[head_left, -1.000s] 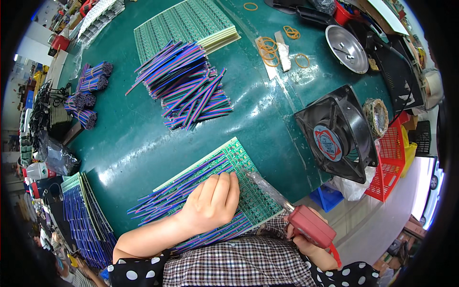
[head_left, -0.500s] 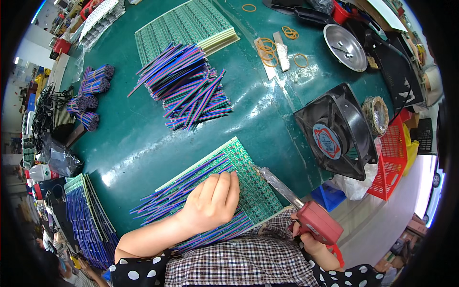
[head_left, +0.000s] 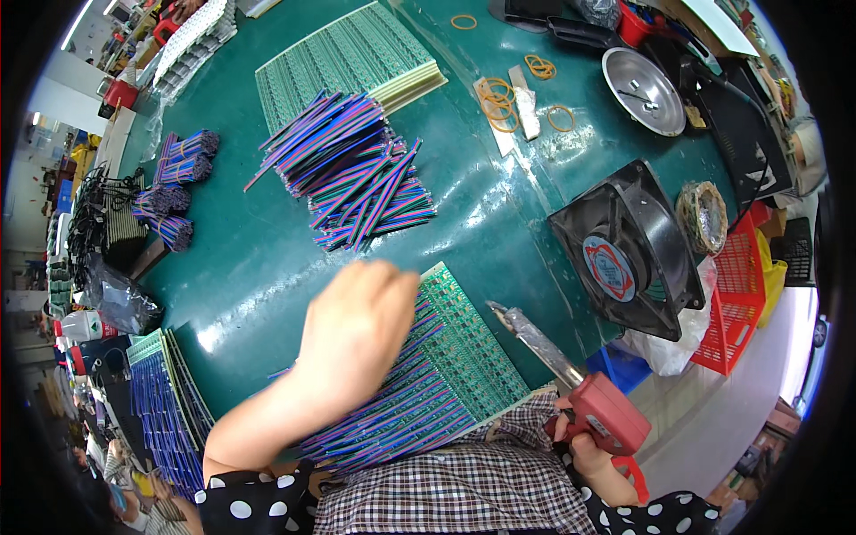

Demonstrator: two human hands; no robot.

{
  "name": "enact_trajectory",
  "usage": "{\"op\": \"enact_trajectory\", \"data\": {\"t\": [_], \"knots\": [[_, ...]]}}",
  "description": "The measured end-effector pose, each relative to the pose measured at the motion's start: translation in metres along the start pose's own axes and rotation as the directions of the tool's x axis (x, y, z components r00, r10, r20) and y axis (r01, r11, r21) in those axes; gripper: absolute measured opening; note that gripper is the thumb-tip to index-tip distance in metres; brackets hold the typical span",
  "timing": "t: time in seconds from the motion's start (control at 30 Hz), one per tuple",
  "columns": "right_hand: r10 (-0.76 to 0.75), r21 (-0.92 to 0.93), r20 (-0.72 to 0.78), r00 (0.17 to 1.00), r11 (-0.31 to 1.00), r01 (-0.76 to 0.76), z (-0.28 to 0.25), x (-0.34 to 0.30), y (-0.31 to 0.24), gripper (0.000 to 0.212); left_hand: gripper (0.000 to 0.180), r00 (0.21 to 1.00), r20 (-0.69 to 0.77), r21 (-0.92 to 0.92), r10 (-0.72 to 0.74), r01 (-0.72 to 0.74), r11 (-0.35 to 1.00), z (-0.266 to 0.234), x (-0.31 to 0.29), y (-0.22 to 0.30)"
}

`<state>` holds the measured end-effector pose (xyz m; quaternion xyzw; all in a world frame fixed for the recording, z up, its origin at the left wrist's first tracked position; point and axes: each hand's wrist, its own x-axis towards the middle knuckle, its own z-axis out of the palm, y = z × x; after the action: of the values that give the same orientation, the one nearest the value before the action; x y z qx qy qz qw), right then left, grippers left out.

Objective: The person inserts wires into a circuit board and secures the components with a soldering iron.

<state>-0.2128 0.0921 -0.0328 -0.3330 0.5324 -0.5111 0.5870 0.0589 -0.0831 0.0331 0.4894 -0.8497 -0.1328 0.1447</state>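
Observation:
In front of me lies a green circuit board panel (head_left: 477,357) with rows of blue, pink and black ribbon wires (head_left: 401,428) along its left part. Over the panel's far left corner hangs my left hand (head_left: 352,334), slightly blurred, its fingers curled closed; whatever they hold, if anything, is hidden. My right hand (head_left: 590,455) grips a red soldering gun (head_left: 611,415) at the right. The gun's tip is raised off the panel's right edge. Beyond my left hand is a pile of loose ribbon wires (head_left: 357,178), partly resting on a stack of bare boards (head_left: 348,58).
A black fan (head_left: 629,250) stands at the right, beside a tape roll (head_left: 702,218). Further back are a metal bowl (head_left: 642,89) and rubber bands (head_left: 499,102). Bundled wires (head_left: 183,160) and wired panels (head_left: 165,401) lie left. A red basket (head_left: 736,303) is far right.
My left hand has lifted off the wired panel and moved up and left, toward the wire pile. The soldering gun's tip has pulled back right from the panel.

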Motion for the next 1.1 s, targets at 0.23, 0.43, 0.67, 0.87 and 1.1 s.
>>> {"op": "enact_trajectory", "data": {"t": [0.23,0.43,0.67,0.87,1.1], "knots": [[0.016,0.169,-0.001,1.000,0.986,-0.015,-0.005,-0.007,0.008,0.075,0.017,0.988,-0.154,0.178,0.008,0.020,0.984,0.018,0.046,-0.028],[0.039,0.134,-0.012,0.999,0.990,-0.037,-0.004,-0.010,0.006,0.077,0.011,0.976,-0.187,-0.020,-0.114,0.112,0.994,0.021,0.056,-0.040],[-0.011,0.189,-0.015,1.000,0.982,0.013,-0.002,-0.013,0.012,0.081,0.011,0.957,-0.058,-0.303,-0.285,0.255,0.918,0.004,0.057,-0.043],[-0.066,0.031,0.013,0.998,0.997,0.066,-0.005,-0.018,0.006,0.068,0.011,0.982,-0.177,-0.339,-0.072,0.008,0.941,-0.006,0.035,-0.015],[0.086,0.098,0.049,0.995,0.991,-0.090,-0.009,-0.015,-0.001,0.068,0.031,0.964,-0.152,0.085,0.218,-0.207,0.975,0.031,-0.035,0.019]]}}
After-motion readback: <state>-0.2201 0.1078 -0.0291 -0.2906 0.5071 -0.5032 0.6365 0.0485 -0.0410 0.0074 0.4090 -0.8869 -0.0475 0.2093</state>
